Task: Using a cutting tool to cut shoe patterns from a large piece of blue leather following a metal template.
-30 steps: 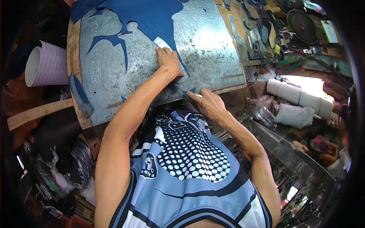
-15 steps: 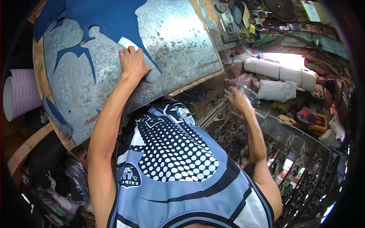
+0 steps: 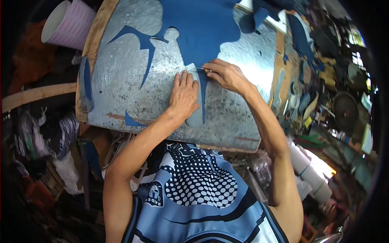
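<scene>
My left hand (image 3: 184, 94) lies flat, fingers stretched out, on a long grey template (image 3: 195, 117). The template rests over the narrow near end of a blue sheet (image 3: 202, 28), which spreads across a scratched metal-topped board (image 3: 117, 87). Pinched in my right hand (image 3: 231, 76) is a thin-bladed knife (image 3: 206, 70), its handle mostly hidden by the fingers. The blade points left and meets the template's right edge near its far end. A strip of blue shows along that edge.
A curved blue offcut (image 3: 146, 42) and a smaller scrap (image 3: 131, 120) lie left on the board. Beyond its left side stands a white roll with pink print (image 3: 75, 24). Tools and scraps clutter the wooden ledge (image 3: 279, 87) at right, near a round dark disc (image 3: 345, 110).
My right hand has come from low at the right, off the board, up to the template with the knife. My view has turned rightward. My left hand stays on the template, its fingers now flatter.
</scene>
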Tool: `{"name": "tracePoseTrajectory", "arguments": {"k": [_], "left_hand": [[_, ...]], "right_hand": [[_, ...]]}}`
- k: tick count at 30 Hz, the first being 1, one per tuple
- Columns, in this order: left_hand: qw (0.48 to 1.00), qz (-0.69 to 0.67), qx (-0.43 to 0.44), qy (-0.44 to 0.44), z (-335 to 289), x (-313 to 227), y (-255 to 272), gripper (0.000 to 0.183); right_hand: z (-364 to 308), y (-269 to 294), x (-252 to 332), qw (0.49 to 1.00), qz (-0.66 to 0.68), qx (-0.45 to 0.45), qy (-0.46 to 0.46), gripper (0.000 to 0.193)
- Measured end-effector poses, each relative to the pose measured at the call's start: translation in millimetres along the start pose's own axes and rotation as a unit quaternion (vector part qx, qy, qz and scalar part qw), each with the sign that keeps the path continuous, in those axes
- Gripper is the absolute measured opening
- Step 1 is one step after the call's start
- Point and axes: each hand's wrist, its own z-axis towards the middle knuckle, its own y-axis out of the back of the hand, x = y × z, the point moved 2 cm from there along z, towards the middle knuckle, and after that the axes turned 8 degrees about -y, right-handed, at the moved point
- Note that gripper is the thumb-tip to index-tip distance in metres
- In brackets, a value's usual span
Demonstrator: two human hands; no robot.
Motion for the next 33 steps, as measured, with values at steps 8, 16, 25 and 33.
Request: {"name": "tracePoseTrajectory", "arguments": {"k": [8, 16, 25, 33], "left_hand": [[0.996, -0.024, 0.057, 0.064, 8, 5, 6, 0.091], [0.995, -0.034, 0.059, 0.069, 12, 6, 4, 0.091], [0.995, -0.055, 0.059, 0.065, 15, 11, 7, 0.092], [0.995, -0.059, 0.049, 0.060, 16, 13, 9, 0.087]], "right_hand": [[81, -16, -18, 0.965, -0.080, 0.168, 0.185, 0.026], [83, -13, -18, 0.960, -0.082, 0.198, 0.178, 0.025], [79, -15, -22, 0.960, -0.127, 0.179, 0.174, 0.026], [79, -6, -28, 0.963, -0.144, 0.176, 0.146, 0.024]]}}
